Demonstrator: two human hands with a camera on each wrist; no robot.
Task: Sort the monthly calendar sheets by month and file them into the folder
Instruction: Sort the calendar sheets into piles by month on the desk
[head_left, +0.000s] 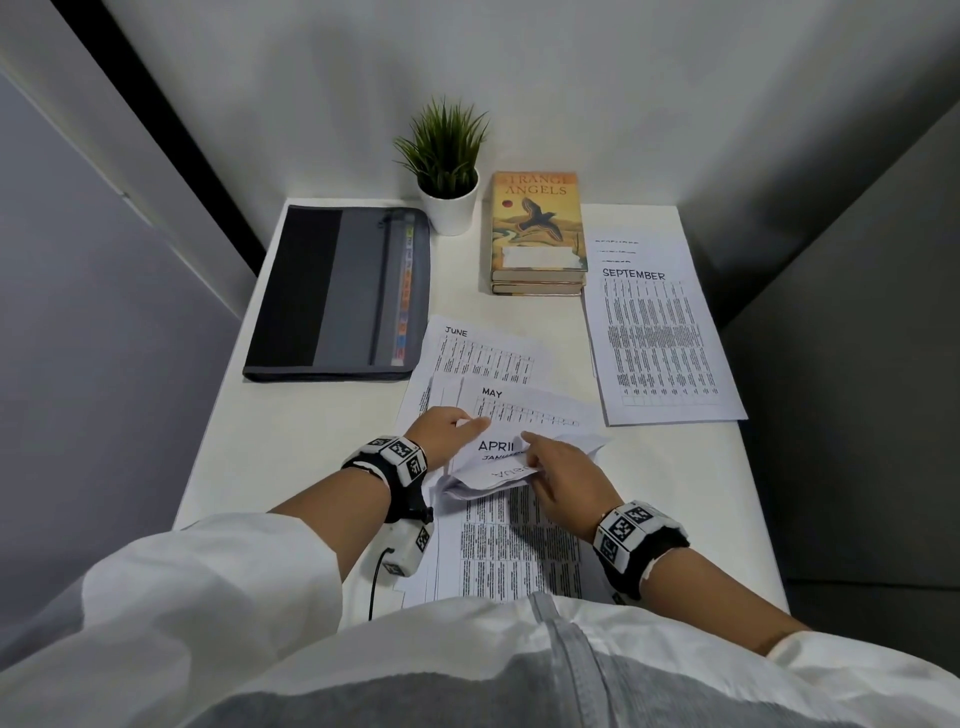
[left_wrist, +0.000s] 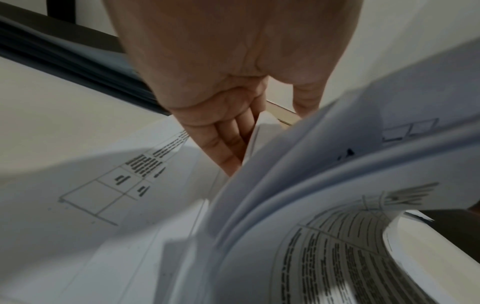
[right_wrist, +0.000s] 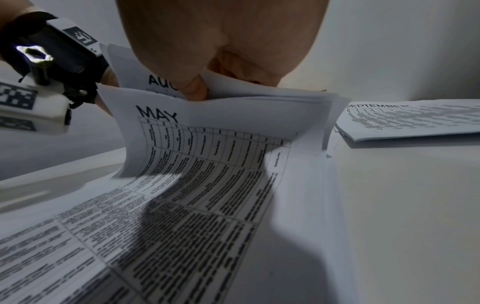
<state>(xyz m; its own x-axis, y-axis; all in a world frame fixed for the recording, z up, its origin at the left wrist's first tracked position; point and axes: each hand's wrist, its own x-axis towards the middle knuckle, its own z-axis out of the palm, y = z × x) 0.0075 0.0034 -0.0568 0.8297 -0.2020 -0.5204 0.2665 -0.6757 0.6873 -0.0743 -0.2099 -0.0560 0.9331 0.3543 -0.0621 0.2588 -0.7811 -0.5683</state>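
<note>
The calendar sheets (head_left: 519, 545) lie in a loose stack at the table's near middle, their top ends curled up. My left hand (head_left: 467, 423) pinches the lifted tops from the left, thumb over the paper. My right hand (head_left: 535, 457) grips them from the right, its thumb (right_wrist: 193, 90) tucked between the AUGUST sheet (right_wrist: 155, 82) and the MAY sheet (right_wrist: 207, 144). JUNE (head_left: 483, 353), MAY (head_left: 524, 405) and APRIL (head_left: 498, 446) headings fan out behind my hands. A SEPTEMBER pile (head_left: 660, 338) lies flat at the right. The grey zip folder (head_left: 337, 291) lies closed at the back left.
Two stacked books (head_left: 537, 228) and a potted plant (head_left: 447, 171) stand at the back against the wall. The white table (head_left: 322, 426) is narrow, with walls close on both sides. Bare tabletop shows between the folder and my left arm.
</note>
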